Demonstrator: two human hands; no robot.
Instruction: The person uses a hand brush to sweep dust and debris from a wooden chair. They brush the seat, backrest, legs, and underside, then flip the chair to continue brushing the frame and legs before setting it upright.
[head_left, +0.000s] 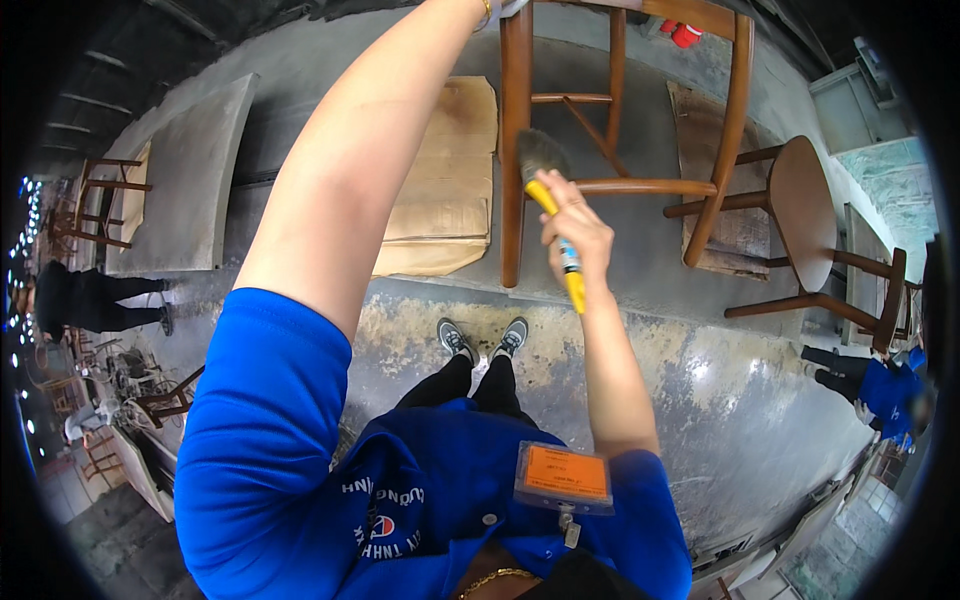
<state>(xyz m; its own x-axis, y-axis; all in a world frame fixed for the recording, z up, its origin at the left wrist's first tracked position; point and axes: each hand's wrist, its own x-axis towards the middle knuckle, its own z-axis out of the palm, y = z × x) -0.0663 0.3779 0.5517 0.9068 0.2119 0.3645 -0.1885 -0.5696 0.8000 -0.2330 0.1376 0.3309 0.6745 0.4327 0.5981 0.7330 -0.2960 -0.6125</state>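
Brush (541,196) at the chair frame (640,187)

We observe the right hand (582,236) with its fingers wrapped around the yellow handle of the brush. The dark bristles (543,152), blurred, are located beside the left leg (513,215) of the chair frame; we cannot confirm contact. The brown wooden chair frame is on a grey worktop (640,240). We see only a sliver of the left hand (511,7) at the upper edge, so we cannot tell its finger state. A cardboard sheet (440,190) lies left of the chair frame
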